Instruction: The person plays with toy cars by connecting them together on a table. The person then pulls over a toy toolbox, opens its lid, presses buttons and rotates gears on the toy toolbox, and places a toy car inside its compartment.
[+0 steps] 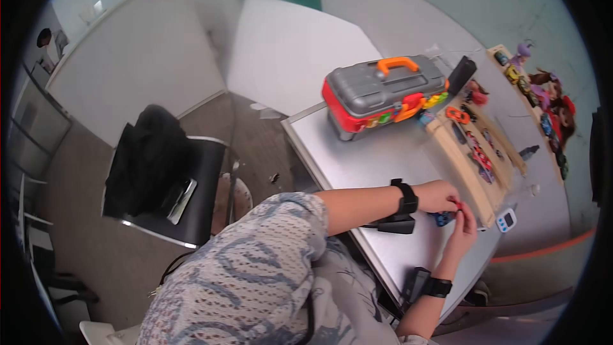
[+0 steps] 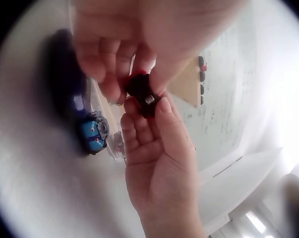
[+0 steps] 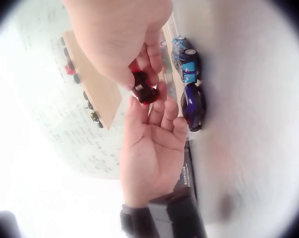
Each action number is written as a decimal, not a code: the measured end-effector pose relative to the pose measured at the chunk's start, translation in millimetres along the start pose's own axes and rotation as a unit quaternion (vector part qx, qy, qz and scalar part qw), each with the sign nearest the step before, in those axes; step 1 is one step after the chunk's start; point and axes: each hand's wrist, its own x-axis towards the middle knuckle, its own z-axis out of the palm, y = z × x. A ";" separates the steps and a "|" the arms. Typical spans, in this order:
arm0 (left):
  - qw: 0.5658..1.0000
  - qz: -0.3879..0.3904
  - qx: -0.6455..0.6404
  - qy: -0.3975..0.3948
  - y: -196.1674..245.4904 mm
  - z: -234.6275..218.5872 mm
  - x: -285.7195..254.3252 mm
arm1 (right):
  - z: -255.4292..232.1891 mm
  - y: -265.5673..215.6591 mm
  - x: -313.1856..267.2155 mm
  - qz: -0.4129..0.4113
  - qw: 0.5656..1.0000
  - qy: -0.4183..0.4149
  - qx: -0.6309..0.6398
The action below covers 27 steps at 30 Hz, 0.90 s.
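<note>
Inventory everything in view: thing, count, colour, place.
red toy car: 1, red/black, between both hands
patterned car: 1, light blue, table
plain car: 1, dark blue, beside it
toolbox: 1, grey/red, table
wooden rack: 1, tan, table
racked cars: several, mixed
dolls: several, mixed, beyond rack
timer: 1, white/blue, by rack
chair: 1, black, left
clothing: black, on chair, count unclear
table: 1, grey
left hand: 1, bare
right hand: 1, bare
</note>
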 end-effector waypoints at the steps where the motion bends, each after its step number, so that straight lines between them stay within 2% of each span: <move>1: 0.999 -0.010 -0.040 0.013 -1.4 2.4 0.5 | -2.4 2.6 0.5 0.014 1.000 0.007 0.011; 4: 0.998 0.002 -0.051 0.043 -4.5 5.2 -0.1 | -3.8 -3.5 0.6 0.036 0.999 0.004 -0.016; 6: 0.997 0.015 0.000 0.076 -2.8 8.3 -0.8 | -2.7 -5.7 -2.1 0.063 0.998 0.005 -0.007; 8: 0.995 0.023 0.010 0.092 -0.5 9.1 -1.9 | -0.1 -2.5 -0.5 0.028 0.999 -0.008 0.042; 11: 0.996 0.034 0.026 0.082 6.0 7.7 -3.9 | -3.7 1.2 3.8 0.017 0.998 -0.015 0.055; 13: 0.999 0.004 -0.028 0.036 14.3 1.6 -9.1 | 6.7 -23.0 1.9 0.046 0.997 0.000 0.064; 14: 0.996 -0.066 -0.041 0.035 9.7 2.2 -5.7 | 10.1 -24.0 0.4 0.040 0.995 0.008 0.086; 15: 0.996 -0.052 -0.043 0.053 15.7 2.6 -7.4 | 7.9 -16.7 2.5 0.049 0.998 0.003 0.037; 16: 0.998 -0.063 -0.015 0.026 14.7 -3.7 -5.5 | 10.0 -20.6 1.2 0.040 0.999 0.010 0.012; 18: 0.995 -0.091 -0.027 0.007 15.5 -7.7 -4.6 | 14.8 -29.8 -0.7 0.051 0.995 0.014 0.090; 21: 0.996 -0.089 -0.001 -0.007 17.8 -6.3 1.2 | 12.7 -23.7 -2.2 0.079 0.986 0.029 0.143; 23: 0.997 -0.068 -0.034 -0.006 8.9 -1.8 12.8 | 9.7 -23.9 -0.8 0.070 0.983 0.031 0.166; 25: 0.997 -0.059 -0.049 0.004 5.2 -2.4 18.2 | 5.4 -34.5 0.1 0.030 0.995 0.044 0.083; 26: 0.993 -0.058 -0.106 0.005 7.3 -3.1 19.9 | 2.6 -44.3 -0.8 0.024 0.995 0.043 0.084; 27: 0.985 -0.053 -0.164 0.005 8.7 -5.2 22.8 | -2.4 -57.8 0.2 0.030 0.976 0.035 0.211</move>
